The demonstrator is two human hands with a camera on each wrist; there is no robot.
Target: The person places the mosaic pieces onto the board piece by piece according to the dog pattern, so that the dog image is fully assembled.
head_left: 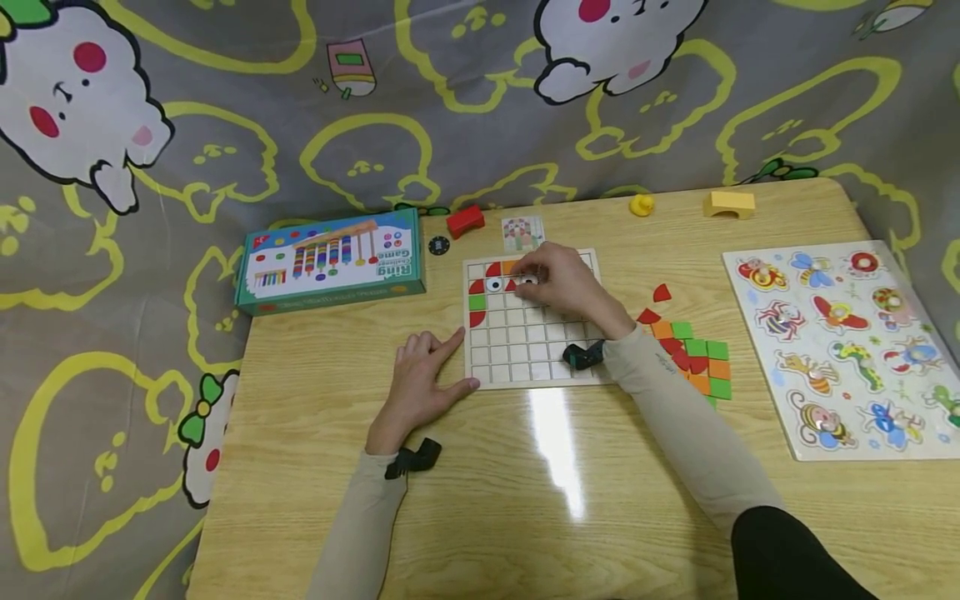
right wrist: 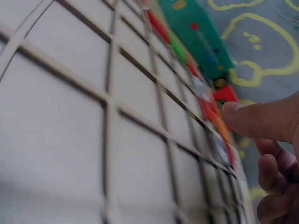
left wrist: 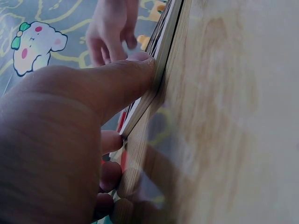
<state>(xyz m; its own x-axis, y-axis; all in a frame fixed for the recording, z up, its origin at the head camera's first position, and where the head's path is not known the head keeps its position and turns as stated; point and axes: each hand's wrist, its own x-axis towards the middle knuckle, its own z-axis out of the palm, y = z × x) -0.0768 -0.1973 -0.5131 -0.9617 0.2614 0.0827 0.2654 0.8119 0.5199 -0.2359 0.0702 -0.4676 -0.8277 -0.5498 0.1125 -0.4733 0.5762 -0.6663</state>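
A white gridded board (head_left: 498,354) lies on the table, with red, green and orange tiles and eye tiles in its top rows and left column. My left hand (head_left: 423,379) is at the board's left side, thumb and index finger spread and touching its edge. In the left wrist view the thumb (left wrist: 126,77) presses the board's rim (left wrist: 161,60). My right hand (head_left: 558,279) is over the top rows, fingertips close to an eye tile; the fingers are bent. Whether a tile sits between them is hidden. One eye tile (head_left: 493,285) shows left of the hand.
Loose red, green and orange tiles (head_left: 696,348) lie right of the board, partly under the right forearm. A pattern card (head_left: 522,233), red block (head_left: 466,221), black disc (head_left: 438,245), yellow duck (head_left: 642,205) and yellow arch block (head_left: 729,204) stand behind. A game box (head_left: 330,262) and insect puzzle (head_left: 847,350) flank it.
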